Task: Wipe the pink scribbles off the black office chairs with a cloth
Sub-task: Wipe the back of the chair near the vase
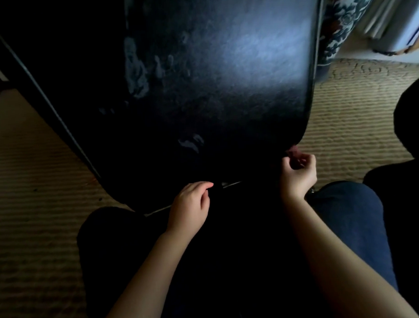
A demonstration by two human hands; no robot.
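The right grip point(298, 171) is at the lower right corner of the black chair point(200, 87), fingers curled in toward the palm. A small reddish patch point(291, 152) shows at the fingertips against the chair's edge. The light is too dim for us to tell whether it is something held, so we cannot tell what the grip's state is. The left grip point(191, 203) is at the chair's lower edge with its fingers bent and the fingertips pointing right. Shadow swallows whatever lies beneath them, so we cannot tell its state either.

The chair stands directly ahead of our knees, a broad glossy panel cut off at the top of the view. A sheen of light crosses its upper right. Pale marks point(137, 65) cluster on its left half and a smaller one point(191, 142) lies lower down, but their colour is lost in the gloom. A thin light strip point(44, 94) runs down the chair's left side.

Our lap is almost wholly black, and only a blue denim leg point(350, 212) reads clearly at right. Ribbed beige carpet point(25, 191) lies open on both sides of the chair. A patterned fabric point(341, 20) stands just beside the chair's upper right edge, with a white object point(401, 18) beyond it, cut off by the frame. A dark shape point(413, 126) closes in at far right. We cannot make out what it is.
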